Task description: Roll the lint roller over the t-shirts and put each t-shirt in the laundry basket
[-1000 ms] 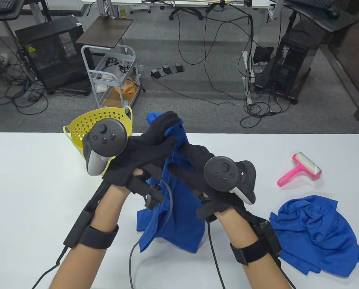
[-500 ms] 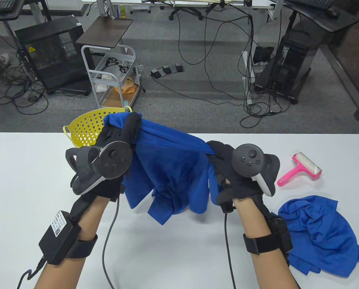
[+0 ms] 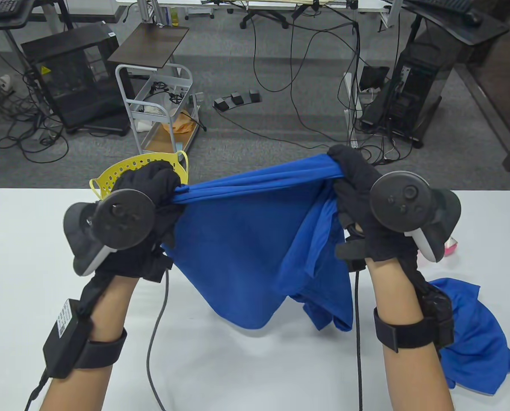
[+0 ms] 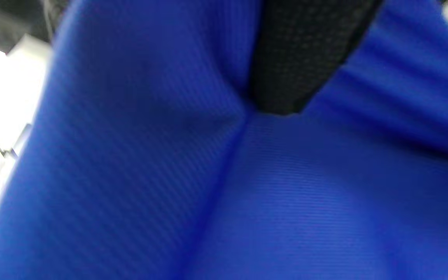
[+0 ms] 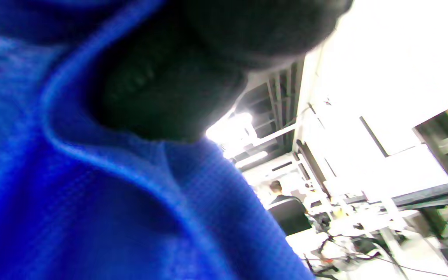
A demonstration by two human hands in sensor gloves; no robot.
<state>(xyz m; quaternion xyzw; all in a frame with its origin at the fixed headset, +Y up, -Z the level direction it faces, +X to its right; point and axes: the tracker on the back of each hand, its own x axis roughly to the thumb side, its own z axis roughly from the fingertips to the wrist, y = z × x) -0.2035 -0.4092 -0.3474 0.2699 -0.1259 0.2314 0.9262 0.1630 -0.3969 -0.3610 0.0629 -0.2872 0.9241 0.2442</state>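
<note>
A blue t-shirt [image 3: 238,248] hangs above the table, stretched between both hands. My left hand [image 3: 152,188] grips one bunched end in front of the yellow laundry basket [image 3: 122,169]. My right hand [image 3: 349,171] grips the other end, held higher at the table's far edge. The cloth sags between them and its low folds hang near the tabletop. Blue fabric [image 4: 169,175] fills the left wrist view under a black gloved finger [image 4: 298,50]. In the right wrist view the shirt [image 5: 91,194] folds over a dark gloved finger [image 5: 177,85]. The pink lint roller [image 3: 451,246] is nearly hidden behind my right hand.
A second blue t-shirt [image 3: 477,334] lies crumpled at the right of the white table [image 3: 32,239]. Beyond the far edge stand a metal cart [image 3: 161,111], cables and computer towers on the floor. A seated person shows far off in the right wrist view.
Both hands have moved apart and pulled the shirt out wide. The right hand rose and went right, covering the lint roller. The left hand shifted left, in front of the basket.
</note>
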